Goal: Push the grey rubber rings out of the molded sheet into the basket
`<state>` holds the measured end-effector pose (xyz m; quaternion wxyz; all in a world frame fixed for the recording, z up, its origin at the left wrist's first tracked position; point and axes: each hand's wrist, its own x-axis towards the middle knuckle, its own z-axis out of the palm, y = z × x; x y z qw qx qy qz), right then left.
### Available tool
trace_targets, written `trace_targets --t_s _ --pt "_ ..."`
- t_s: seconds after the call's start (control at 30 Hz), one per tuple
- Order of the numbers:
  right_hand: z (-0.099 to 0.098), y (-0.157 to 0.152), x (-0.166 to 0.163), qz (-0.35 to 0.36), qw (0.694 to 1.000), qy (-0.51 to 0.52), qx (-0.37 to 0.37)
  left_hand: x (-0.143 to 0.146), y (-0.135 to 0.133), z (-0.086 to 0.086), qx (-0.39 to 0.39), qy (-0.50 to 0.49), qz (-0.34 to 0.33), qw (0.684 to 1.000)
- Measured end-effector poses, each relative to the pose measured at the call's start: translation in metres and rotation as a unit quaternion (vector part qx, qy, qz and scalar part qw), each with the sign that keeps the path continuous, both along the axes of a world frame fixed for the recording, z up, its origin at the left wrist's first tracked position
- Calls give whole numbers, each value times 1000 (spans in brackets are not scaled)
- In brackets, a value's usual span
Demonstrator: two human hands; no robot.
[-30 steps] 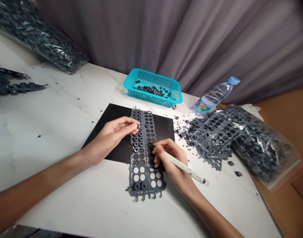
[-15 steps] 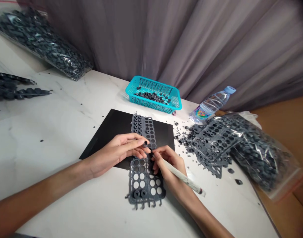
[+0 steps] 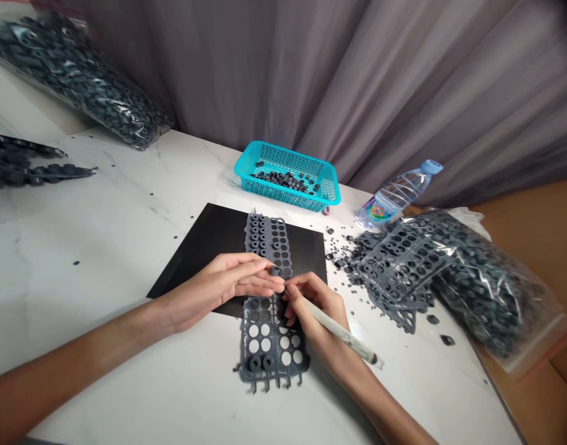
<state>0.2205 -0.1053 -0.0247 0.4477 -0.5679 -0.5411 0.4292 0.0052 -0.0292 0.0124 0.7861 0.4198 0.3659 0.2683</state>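
My left hand [image 3: 237,276] is over the middle of a dark rubber sheet with rows of round holes [image 3: 269,371]. Between its thumb and fingers sits a small black rubber ring [image 3: 275,271]. My right hand [image 3: 318,303] is closed around a white pen-like tool [image 3: 343,334], whose tip points at the left fingertips and is partly hidden. Some rubber rings are still seated in the sheet, in its far left rows and at the near end. Under the far part of the sheet lies a black board [image 3: 191,250].
A turquoise basket [image 3: 288,199] holding loose black rings stands behind the board. To the right are a water bottle [image 3: 394,194], a pile of punched sheets [image 3: 394,272] and a bag of black parts [image 3: 487,290]. Another full bag [image 3: 89,80] leans at the back left.
My left fingers have straightened and come closer to the tool's tip, and the ring between them has turned. My right hand has hardly moved.
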Motion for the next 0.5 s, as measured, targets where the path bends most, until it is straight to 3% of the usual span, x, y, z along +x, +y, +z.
trace_targets --t_s 0.17,0.27,0.4,0.5 --pt "6 0 -4 -10 1000 12 -3 -1 -4 -1 10 16 -19 1000" --pt "11 -1 -6 -5 1000 8 -3 4 6 4 62 26 -7 998" --pt "12 -2 -6 3 1000 15 -10 28 73 23 225 36 39 973" --pt "11 -2 -6 4 1000 18 -13 54 146 42 431 79 48 898"
